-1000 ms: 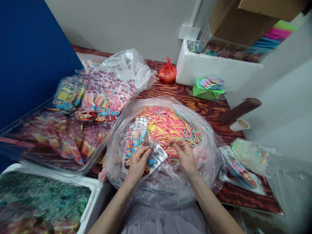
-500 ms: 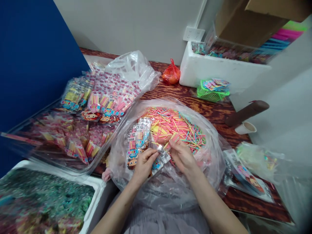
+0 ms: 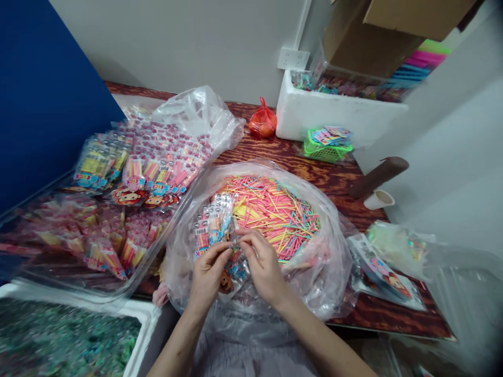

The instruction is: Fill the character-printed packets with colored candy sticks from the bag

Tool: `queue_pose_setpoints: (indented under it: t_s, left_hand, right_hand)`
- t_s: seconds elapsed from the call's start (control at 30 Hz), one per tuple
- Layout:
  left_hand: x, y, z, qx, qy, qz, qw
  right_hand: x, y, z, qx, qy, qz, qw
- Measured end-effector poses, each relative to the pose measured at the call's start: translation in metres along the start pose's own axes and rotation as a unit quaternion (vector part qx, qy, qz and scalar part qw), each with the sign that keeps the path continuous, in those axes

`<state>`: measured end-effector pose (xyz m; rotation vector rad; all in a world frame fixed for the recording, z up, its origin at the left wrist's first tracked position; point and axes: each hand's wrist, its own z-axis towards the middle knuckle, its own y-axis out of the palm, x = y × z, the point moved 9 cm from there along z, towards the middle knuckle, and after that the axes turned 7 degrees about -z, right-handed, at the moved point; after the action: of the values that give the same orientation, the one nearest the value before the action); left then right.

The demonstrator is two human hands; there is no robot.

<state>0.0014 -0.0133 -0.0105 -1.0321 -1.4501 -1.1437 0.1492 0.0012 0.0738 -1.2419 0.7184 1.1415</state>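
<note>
Both hands meet over the near left part of a large clear plastic bag (image 3: 338, 246) of thin pink, yellow, blue and green sticks (image 3: 271, 209). Thumb and fingers of my left hand (image 3: 209, 269) pinch the top edge of a small printed plastic packet (image 3: 238, 268). Touching the same edge, my right hand (image 3: 264, 264) has its fingers bent and closed on the packet. Whether sticks are inside it is hidden by the fingers. Just beyond my left hand lies a pile of flat printed packets (image 3: 214, 217) with barcodes, on top of the sticks.
At left, a clear tray (image 3: 137, 280) holds many filled stick packets (image 3: 149, 183). A white foam box (image 3: 147, 314) stands below it. Further back are a red bag (image 3: 262, 121), a green basket (image 3: 324, 152) and a white foam box (image 3: 314, 112). A paper cup (image 3: 379, 200) stands right.
My right hand has moved left to meet my left hand at the packet. The pink and yellow sticks it held no longer show in its fingers. The view has shifted right.
</note>
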Motion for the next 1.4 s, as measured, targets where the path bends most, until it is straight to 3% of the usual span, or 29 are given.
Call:
queue_pose_setpoints:
  t_s: [0.13, 0.23, 0.33, 0.4, 0.47, 0.53, 0.6, 0.67, 0.77, 0.87, 1.0, 1.23, 1.3, 1.4]
  left_hand:
    - [0.002, 0.002, 0.0, -0.021, -0.03, -0.035, 0.999]
    - [0.003, 0.004, 0.001, -0.047, -0.066, -0.059, 0.995]
    - [0.004, -0.01, 0.005, -0.023, -0.086, -0.078, 0.993]
    - [0.009, -0.027, 0.012, 0.025, -0.062, -0.086, 0.994]
    - [0.014, -0.046, 0.022, 0.085, -0.016, -0.067, 0.994]
    - [0.02, -0.06, 0.031, 0.152, 0.037, -0.01, 0.988]
    - [0.025, -0.066, 0.038, 0.208, 0.087, 0.084, 0.971]
    - [0.028, -0.064, 0.043, 0.238, 0.122, 0.181, 0.946]
    - [0.027, -0.057, 0.047, 0.233, 0.137, 0.249, 0.93]
    - [0.025, -0.053, 0.046, 0.203, 0.13, 0.234, 0.942]
    - [0.031, -0.052, 0.037, 0.164, 0.127, 0.237, 0.949]
    - [0.068, -0.033, 0.015, 0.144, 0.213, 0.361, 0.897]
    - [0.078, -0.023, 0.01, 0.133, 0.239, 0.375, 0.886]
    - [0.079, -0.007, 0.007, 0.103, 0.241, 0.374, 0.89]
  right_hand:
    - [-0.011, 0.014, 0.0, -0.04, -0.048, -0.084, 0.995]
    - [-0.009, 0.019, 0.001, -0.102, -0.059, -0.049, 0.992]
    - [0.017, -0.008, 0.004, -0.081, -0.017, -0.01, 0.997]
    - [0.041, -0.035, 0.005, -0.049, -0.013, -0.132, 0.99]
    - [0.061, -0.05, 0.003, -0.063, -0.048, -0.31, 0.948]
    - [0.079, -0.055, 0.002, -0.089, -0.079, -0.463, 0.878]
    - [0.089, -0.052, 0.002, -0.113, -0.109, -0.564, 0.81]
    - [0.092, -0.044, 0.004, -0.129, -0.136, -0.621, 0.762]
    - [0.089, -0.032, 0.008, -0.143, -0.164, -0.66, 0.719]
    - [0.091, -0.028, 0.011, -0.157, -0.177, -0.667, 0.706]
    - [0.099, -0.041, 0.018, -0.143, -0.159, -0.641, 0.738]
    - [0.101, -0.093, 0.047, -0.03, -0.018, -0.407, 0.913]
    - [0.102, -0.101, 0.054, -0.018, 0.022, -0.315, 0.949]
    - [0.109, -0.107, 0.059, -0.013, 0.077, -0.183, 0.98]
